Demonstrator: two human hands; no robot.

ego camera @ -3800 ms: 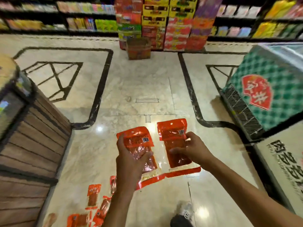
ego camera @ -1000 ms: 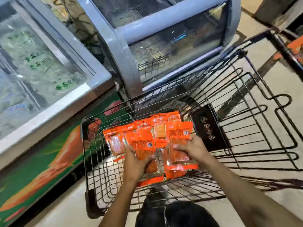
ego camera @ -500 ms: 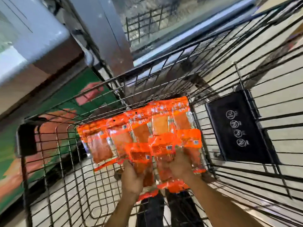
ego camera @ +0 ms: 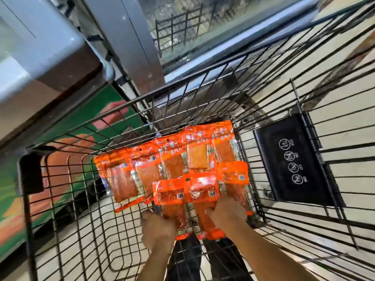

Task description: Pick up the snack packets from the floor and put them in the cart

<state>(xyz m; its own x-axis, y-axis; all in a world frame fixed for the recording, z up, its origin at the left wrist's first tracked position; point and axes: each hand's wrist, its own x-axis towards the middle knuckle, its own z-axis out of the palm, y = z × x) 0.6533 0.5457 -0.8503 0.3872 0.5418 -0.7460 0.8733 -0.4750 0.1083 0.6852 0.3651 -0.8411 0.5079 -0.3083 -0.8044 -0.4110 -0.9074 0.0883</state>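
Note:
Both my hands reach down into the black wire cart (ego camera: 60,199). My left hand (ego camera: 157,230) grips the lower end of an orange snack packet (ego camera: 170,195). My right hand (ego camera: 227,211) holds a second orange packet (ego camera: 204,191) beside it. Both packets lie low over the cart's bottom grid, against a row of several orange packets (ego camera: 162,165) lying flat there. Another packet (ego camera: 234,173) sits just right of my right hand. No packets on the floor are in view.
A black child-seat flap (ego camera: 294,161) with white symbols hangs on the cart's right side. A glass-topped freezer (ego camera: 121,37) stands just beyond the cart, and a green and orange panel (ego camera: 60,142) shows through the left wires. My dark trousers show below the cart.
I carried two packets from the floor area to the cart. Over the last second my hands have lowered them deeper, down beside the packets on the cart bottom.

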